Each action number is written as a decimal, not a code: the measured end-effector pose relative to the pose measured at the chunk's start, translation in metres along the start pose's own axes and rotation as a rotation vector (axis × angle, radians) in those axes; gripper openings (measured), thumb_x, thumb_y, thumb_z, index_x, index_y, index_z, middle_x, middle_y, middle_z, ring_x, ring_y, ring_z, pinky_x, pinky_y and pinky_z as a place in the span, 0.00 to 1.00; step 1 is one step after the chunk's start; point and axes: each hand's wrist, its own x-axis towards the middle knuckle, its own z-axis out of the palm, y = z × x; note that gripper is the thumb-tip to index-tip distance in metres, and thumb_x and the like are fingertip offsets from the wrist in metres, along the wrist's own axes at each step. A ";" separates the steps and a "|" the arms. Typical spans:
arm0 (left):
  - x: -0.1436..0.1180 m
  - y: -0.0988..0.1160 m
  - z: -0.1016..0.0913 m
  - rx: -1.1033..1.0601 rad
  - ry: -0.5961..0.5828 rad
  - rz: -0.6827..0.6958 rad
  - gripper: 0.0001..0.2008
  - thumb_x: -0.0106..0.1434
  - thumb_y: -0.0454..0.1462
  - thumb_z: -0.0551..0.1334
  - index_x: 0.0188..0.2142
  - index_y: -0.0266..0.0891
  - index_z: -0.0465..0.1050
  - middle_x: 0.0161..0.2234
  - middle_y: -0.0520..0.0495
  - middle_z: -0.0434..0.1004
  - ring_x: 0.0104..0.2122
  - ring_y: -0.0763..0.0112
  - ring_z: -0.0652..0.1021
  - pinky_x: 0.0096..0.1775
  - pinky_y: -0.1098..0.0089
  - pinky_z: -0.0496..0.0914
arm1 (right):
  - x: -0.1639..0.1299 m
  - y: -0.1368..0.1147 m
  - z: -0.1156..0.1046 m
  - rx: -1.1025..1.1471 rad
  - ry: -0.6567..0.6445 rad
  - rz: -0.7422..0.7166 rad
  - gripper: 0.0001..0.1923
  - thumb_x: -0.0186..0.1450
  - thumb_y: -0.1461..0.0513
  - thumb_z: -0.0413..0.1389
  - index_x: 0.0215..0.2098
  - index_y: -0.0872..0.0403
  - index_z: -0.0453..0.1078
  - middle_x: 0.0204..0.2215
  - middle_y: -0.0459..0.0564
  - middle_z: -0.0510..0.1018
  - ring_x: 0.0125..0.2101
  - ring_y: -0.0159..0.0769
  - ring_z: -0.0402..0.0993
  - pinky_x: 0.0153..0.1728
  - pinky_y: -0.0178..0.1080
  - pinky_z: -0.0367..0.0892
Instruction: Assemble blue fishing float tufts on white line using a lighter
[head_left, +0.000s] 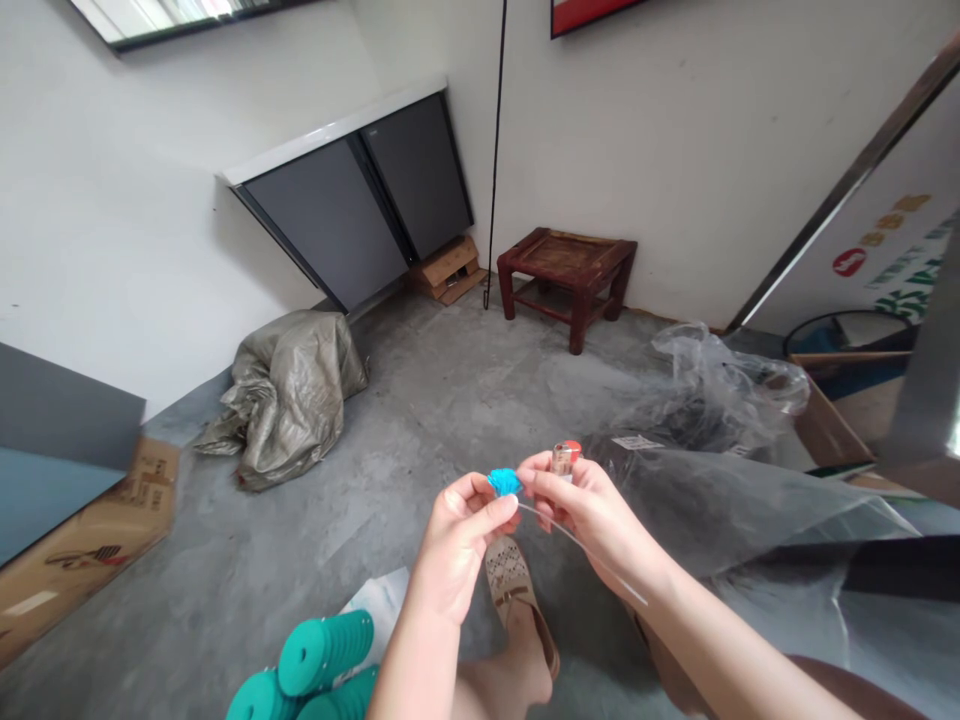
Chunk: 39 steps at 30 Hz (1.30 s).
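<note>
My left hand (pixel 471 525) is closed, its thumb and fingers pinching a small bright-blue ruffled piece (pixel 503 482) that looks like a crinkled flower. A thin whitish cord (pixel 592 556) trails from beside it, down and to the right, passing in front of my right wrist. My right hand (pixel 574 500) is closed around a lighter (pixel 564 460) with a metal top and a red part. Its thumb and index fingertip meet at the right edge of the blue piece. Both hands are close together, above a shoe (pixel 514 575) on the floor.
Several green ribbed rolls (pixel 327 652) lie at lower left. A crumpled grey sack (pixel 296 395) and a low wooden stool (pixel 568 262) stand farther off. Clear plastic sheeting (pixel 720 490) spreads at right. Flattened cardboard (pixel 97 550) leans at left, and a dark cabinet (pixel 330 215) is against the wall.
</note>
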 end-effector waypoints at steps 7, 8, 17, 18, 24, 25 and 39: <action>0.000 -0.001 0.003 0.108 0.047 0.064 0.12 0.40 0.35 0.72 0.21 0.35 0.70 0.22 0.52 0.73 0.24 0.76 0.71 0.30 0.75 0.65 | 0.003 0.002 0.000 -0.025 0.004 0.013 0.13 0.50 0.55 0.61 0.22 0.57 0.69 0.12 0.39 0.59 0.15 0.25 0.52 0.19 0.33 0.50; 0.001 -0.001 0.003 0.105 0.051 0.065 0.12 0.40 0.35 0.72 0.22 0.35 0.70 0.22 0.52 0.73 0.24 0.76 0.71 0.31 0.75 0.65 | 0.003 0.002 0.000 -0.020 0.009 0.014 0.13 0.50 0.55 0.61 0.23 0.57 0.69 0.12 0.39 0.59 0.15 0.25 0.52 0.20 0.33 0.50; 0.001 0.000 0.002 0.118 0.055 0.121 0.11 0.41 0.33 0.71 0.23 0.35 0.70 0.22 0.53 0.73 0.24 0.78 0.70 0.30 0.77 0.64 | 0.003 0.000 -0.003 0.031 0.061 0.029 0.13 0.50 0.56 0.62 0.22 0.57 0.68 0.13 0.40 0.62 0.16 0.25 0.55 0.20 0.33 0.52; 0.000 0.000 0.002 0.125 0.063 0.132 0.11 0.41 0.33 0.71 0.22 0.35 0.70 0.22 0.53 0.73 0.24 0.78 0.70 0.30 0.77 0.64 | 0.003 -0.001 -0.004 0.032 0.069 0.028 0.13 0.50 0.56 0.62 0.22 0.57 0.68 0.14 0.40 0.63 0.16 0.25 0.55 0.20 0.32 0.52; -0.001 -0.002 0.005 0.182 0.072 0.189 0.11 0.41 0.30 0.70 0.22 0.36 0.70 0.21 0.54 0.74 0.24 0.78 0.72 0.29 0.78 0.65 | 0.000 -0.005 -0.003 -0.069 0.015 0.004 0.12 0.50 0.56 0.62 0.23 0.57 0.69 0.12 0.40 0.62 0.15 0.24 0.54 0.19 0.32 0.50; -0.001 -0.002 0.004 0.184 0.072 0.190 0.11 0.41 0.29 0.70 0.23 0.36 0.70 0.21 0.54 0.74 0.24 0.78 0.72 0.29 0.78 0.65 | 0.000 -0.004 -0.002 -0.069 0.006 0.017 0.13 0.50 0.56 0.63 0.22 0.57 0.69 0.13 0.40 0.62 0.15 0.24 0.54 0.19 0.32 0.50; 0.000 -0.003 0.002 0.026 -0.057 0.056 0.08 0.45 0.32 0.69 0.25 0.35 0.71 0.23 0.53 0.73 0.23 0.80 0.70 0.28 0.78 0.65 | 0.002 0.000 -0.006 0.163 -0.112 0.132 0.11 0.54 0.56 0.60 0.24 0.57 0.68 0.15 0.41 0.64 0.17 0.24 0.55 0.20 0.31 0.51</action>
